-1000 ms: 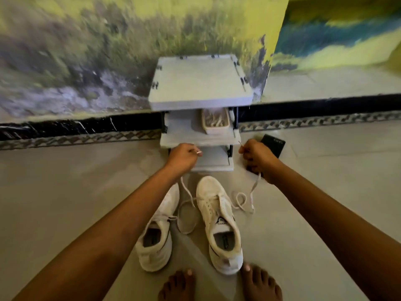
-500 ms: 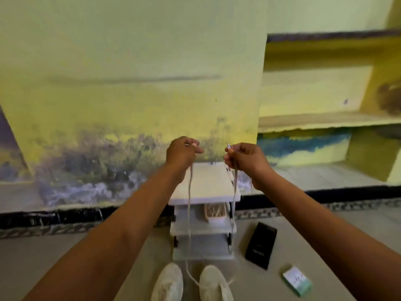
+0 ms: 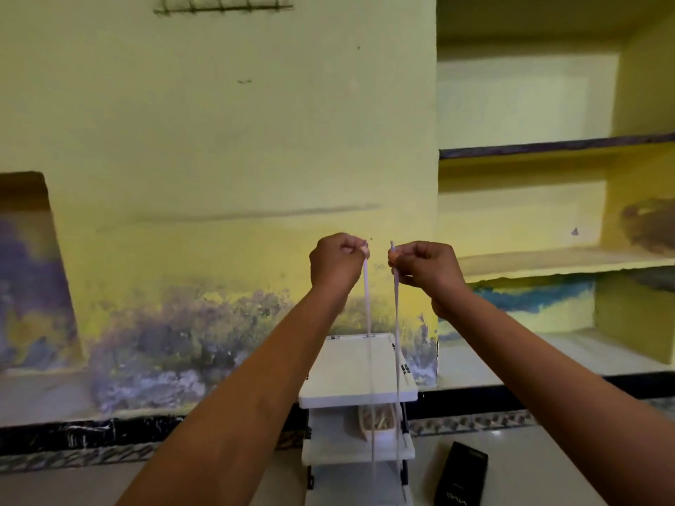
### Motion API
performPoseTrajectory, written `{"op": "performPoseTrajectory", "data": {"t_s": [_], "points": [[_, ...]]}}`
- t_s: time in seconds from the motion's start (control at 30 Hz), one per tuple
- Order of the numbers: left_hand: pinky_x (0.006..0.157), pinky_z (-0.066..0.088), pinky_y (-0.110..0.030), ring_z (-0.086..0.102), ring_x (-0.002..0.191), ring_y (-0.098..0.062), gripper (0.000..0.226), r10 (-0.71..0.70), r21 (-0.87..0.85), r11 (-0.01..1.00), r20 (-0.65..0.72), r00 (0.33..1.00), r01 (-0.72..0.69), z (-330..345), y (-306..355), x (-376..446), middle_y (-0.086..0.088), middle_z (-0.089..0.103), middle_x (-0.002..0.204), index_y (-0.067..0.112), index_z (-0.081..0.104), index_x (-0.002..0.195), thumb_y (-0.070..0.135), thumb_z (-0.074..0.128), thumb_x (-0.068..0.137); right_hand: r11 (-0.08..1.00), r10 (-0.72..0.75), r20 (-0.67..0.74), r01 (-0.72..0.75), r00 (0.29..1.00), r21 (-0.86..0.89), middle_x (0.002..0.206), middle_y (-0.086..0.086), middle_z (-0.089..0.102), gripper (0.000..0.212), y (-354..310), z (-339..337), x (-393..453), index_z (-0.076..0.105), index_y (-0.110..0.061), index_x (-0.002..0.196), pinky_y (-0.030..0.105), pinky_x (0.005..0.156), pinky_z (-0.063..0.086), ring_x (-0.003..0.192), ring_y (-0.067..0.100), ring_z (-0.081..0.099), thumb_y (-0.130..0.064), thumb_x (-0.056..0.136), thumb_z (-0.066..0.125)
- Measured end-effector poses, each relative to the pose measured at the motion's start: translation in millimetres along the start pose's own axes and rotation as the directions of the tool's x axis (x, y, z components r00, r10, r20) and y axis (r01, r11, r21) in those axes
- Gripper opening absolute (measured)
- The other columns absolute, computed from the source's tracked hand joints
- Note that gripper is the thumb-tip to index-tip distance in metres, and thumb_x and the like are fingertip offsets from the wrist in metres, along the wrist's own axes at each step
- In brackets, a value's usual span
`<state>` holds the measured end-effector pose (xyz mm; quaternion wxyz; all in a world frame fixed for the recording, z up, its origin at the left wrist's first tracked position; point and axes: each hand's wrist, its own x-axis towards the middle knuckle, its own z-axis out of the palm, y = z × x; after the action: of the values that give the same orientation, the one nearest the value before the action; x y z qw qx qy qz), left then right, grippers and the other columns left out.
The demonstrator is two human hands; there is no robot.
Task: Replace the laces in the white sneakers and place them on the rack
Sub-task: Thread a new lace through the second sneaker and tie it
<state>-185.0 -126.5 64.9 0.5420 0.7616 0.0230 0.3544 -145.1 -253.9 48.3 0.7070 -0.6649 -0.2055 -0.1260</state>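
At frame centre your left hand (image 3: 338, 261) and right hand (image 3: 425, 266) each pinch one end of the thin white lace (image 3: 369, 323), raised level, likely to even both halves

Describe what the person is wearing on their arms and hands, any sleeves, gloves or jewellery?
Nothing shows on them. The left hand and right hand are bare, without gloves, and no rings can be made out. Both forearms are bare along all that the picture shows, without sleeves, watch or bracelets. The upper arms lie outside the picture.
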Motion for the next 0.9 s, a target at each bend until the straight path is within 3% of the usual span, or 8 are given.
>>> {"op": "performPoseTrajectory", "data": {"t_s": [0.2, 0.3, 0.47, 0.6, 0.7, 0.8, 0.9], "points": [[0.081, 0.052, -0.031, 0.062, 0.077, -0.020, 0.015, -0.021, -0.032, 0.999, 0.032, 0.999, 0.022, 2, 5, -3, -0.008, 0.071, 0.088, 0.018, 0.066, 0.070, 0.008, 0.068, 0.081, 0.999, 0.006, 0.055, -0.008, 0.998, 0.041, 0.070, 0.010, 0.065, 0.013, -8, 1, -3, 0.065, -0.006, 0.073, 0.028, 0.066, 0.053, 0.063, 0.017, 0.057, -0.001, 0.085, 0.063], [0.075, 0.045, -0.024, 0.058, 0.075, -0.015, 0.006, -0.015, -0.043, 0.999, 0.071, 0.997, 0.019, 5, 9, -6, -0.004, 0.067, 0.084, 0.012, 0.068, 0.078, 0.007, 0.068, 0.082, 0.999, 0.003, 0.066, -0.006, 0.998, 0.052, 0.069, 0.010, 0.062, 0.013, -11, 0, -5, 0.064, -0.006, 0.074, 0.022, 0.059, 0.053, 0.060, 0.015, 0.056, -0.001, 0.085, 0.063], [0.074, 0.042, -0.022, 0.055, 0.068, -0.011, 0.003, -0.023, -0.087, 0.996, 0.076, 0.997, 0.030, 2, 14, -5, -0.004, 0.065, 0.082, 0.009, 0.069, 0.083, 0.006, 0.067, 0.083, 0.999, -0.032, 0.058, 0.032, 0.998, 0.012, 0.070, 0.012, 0.061, 0.015, -14, -1, -3, 0.064, -0.007, 0.070, 0.030, 0.069, 0.054, 0.065, 0.018, 0.056, -0.002, 0.084, 0.065], [0.076, 0.044, -0.024, 0.056, 0.074, -0.015, 0.005, -0.023, -0.089, 0.996, 0.094, 0.995, 0.031, 1, 15, -6, -0.006, 0.065, 0.082, 0.009, 0.069, 0.080, 0.005, 0.068, 0.083, 0.999, -0.047, 0.072, 0.047, 0.996, 0.002, 0.072, 0.014, 0.062, 0.015, -15, 0, -5, 0.065, -0.008, 0.070, 0.036, 0.074, 0.054, 0.068, 0.020, 0.056, -0.002, 0.084, 0.065], [0.074, 0.043, -0.022, 0.057, 0.074, -0.015, 0.008, -0.030, -0.106, 0.993, 0.118, 0.993, 0.042, -1, 14, -4, -0.004, 0.065, 0.080, 0.010, 0.067, 0.078, 0.004, 0.067, 0.083, 0.999, -0.050, 0.089, 0.050, 0.995, -0.001, 0.071, 0.013, 0.061, 0.016, -17, 1, -6, 0.064, -0.009, 0.070, 0.034, 0.072, 0.053, 0.068, 0.020, 0.055, -0.003, 0.085, 0.065], [0.060, 0.041, -0.019, 0.056, 0.068, -0.012, 0.012, -0.043, -0.100, 0.993, 0.150, 0.988, 0.058, -4, 11, -2, 0.000, 0.063, 0.076, 0.011, 0.064, 0.076, 0.003, 0.064, 0.085, 0.999, -0.038, 0.104, 0.040, 0.994, -0.021, 0.071, 0.012, 0.061, 0.015, -16, 3, -6, 0.063, -0.008, 0.072, 0.029, 0.066, 0.052, 0.065, 0.019, 0.055, -0.003, 0.086, 0.063], [0.060, 0.046, -0.021, 0.061, 0.070, -0.016, 0.018, -0.091, -0.132, 0.985, 0.151, 0.984, 0.111, -4, -1, 0, -0.002, 0.065, 0.080, 0.015, 0.054, 0.077, 0.003, 0.052, 0.091, 0.999, -0.015, 0.115, 0.020, 0.993, -0.041, 0.071, 0.012, 0.060, 0.015, -5, 6, -6, 0.061, -0.006, 0.075, 0.023, 0.056, 0.052, 0.060, 0.019, 0.055, -0.003, 0.090, 0.058]]}}
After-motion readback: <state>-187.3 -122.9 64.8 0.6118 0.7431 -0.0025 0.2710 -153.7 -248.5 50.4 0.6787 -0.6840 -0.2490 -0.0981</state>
